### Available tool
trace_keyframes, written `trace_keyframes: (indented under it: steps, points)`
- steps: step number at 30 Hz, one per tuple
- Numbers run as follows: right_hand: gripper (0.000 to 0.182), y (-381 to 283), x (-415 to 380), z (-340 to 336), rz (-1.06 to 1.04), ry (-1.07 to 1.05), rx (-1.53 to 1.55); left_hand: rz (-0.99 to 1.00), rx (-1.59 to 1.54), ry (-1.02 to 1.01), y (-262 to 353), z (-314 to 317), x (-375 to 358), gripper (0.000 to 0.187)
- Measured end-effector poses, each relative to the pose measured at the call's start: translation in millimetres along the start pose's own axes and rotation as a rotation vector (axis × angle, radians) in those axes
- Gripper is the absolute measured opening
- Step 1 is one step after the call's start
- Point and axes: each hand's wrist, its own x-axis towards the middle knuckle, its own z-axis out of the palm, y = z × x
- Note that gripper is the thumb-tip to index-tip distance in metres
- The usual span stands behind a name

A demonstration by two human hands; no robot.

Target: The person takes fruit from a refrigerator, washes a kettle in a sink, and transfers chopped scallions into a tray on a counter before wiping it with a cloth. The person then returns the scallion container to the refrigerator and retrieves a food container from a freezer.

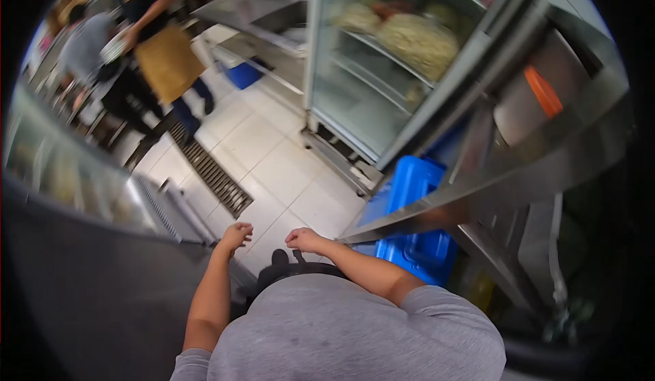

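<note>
My left hand [237,236] hangs in front of my waist, loosely bent, fingers a little apart and nothing in them. Across a gap to its right, my right hand [305,240] is also empty, its fingers slightly curled and apart. It is close to the left end of a metal table edge [437,207]; whether they touch is unclear. Below both hands are the tiled floor [273,176] and my dark shoe [280,257].
A glass-door fridge [368,118] holding bags of food stands ahead. Blue containers [416,183] sit under the metal table at right. A floor drain grate [215,176] runs ahead-left. Two people [164,57] stand at upper left. Another glass-fronted unit [75,169] is at left.
</note>
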Motion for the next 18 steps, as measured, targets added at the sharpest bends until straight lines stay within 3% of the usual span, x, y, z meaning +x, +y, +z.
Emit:
trace_keyframes:
  steps: [3, 4, 5, 9, 10, 11, 12, 13, 15, 17, 18]
  points:
    - [0.025, 32.6, -49.9, -18.9, -0.231, 0.296, -0.163, -0.125, 0.086, -0.185, -31.0, -9.7, 59.2, 0.036]
    - [0.025, 51.8, -65.8, -23.3, -0.296, 0.423, -0.196, -0.156, 0.262, -0.220, -58.8, -23.6, 95.1, 0.033]
    - [0.025, 67.0, -88.6, -18.4, -0.249, 0.521, -0.106, -0.219, 0.613, -0.233, -68.7, -33.8, 116.5, 0.027]
    - [0.025, 114.7, -192.5, 11.6, 0.044, 0.818, 0.063, -0.388, 0.555, -0.304, -111.0, -68.3, 150.6, 0.037]
    - [0.025, 129.6, -216.2, 20.5, 0.177, 0.825, -0.062, -0.414, 0.616, -0.319, -128.4, -75.7, 167.4, 0.034]
    - [0.025, 146.8, -243.1, 33.9, 0.313, 0.814, -0.186, -0.061, 1.014, -0.559, -121.5, -85.3, 179.5, 0.029]
    - [0.026, 170.1, -269.2, 47.5, 0.406, 0.765, -0.343, 0.016, 1.148, -0.589, -123.0, -90.7, 186.7, 0.029]
    - [0.027, 199.3, -292.9, 61.1, 0.493, 0.700, -0.492, -0.052, 1.088, -0.535, -119.8, -87.4, 191.6, 0.029]
    - [0.030, 282.2, -332.6, 89.6, 0.814, 0.452, -0.564, -0.308, 0.603, -0.279, -118.1, -77.0, 188.9, 0.030]
    - [0.031, 277.5, -390.6, 90.9, 0.999, 0.151, -0.384, -0.264, 0.454, -0.237, -112.7, -60.7, 186.2, 0.032]
    - [0.033, 276.2, -417.0, 87.6, 1.066, 0.259, -0.334, -0.237, 0.405, -0.234, -110.0, -48.3, 182.5, 0.032]
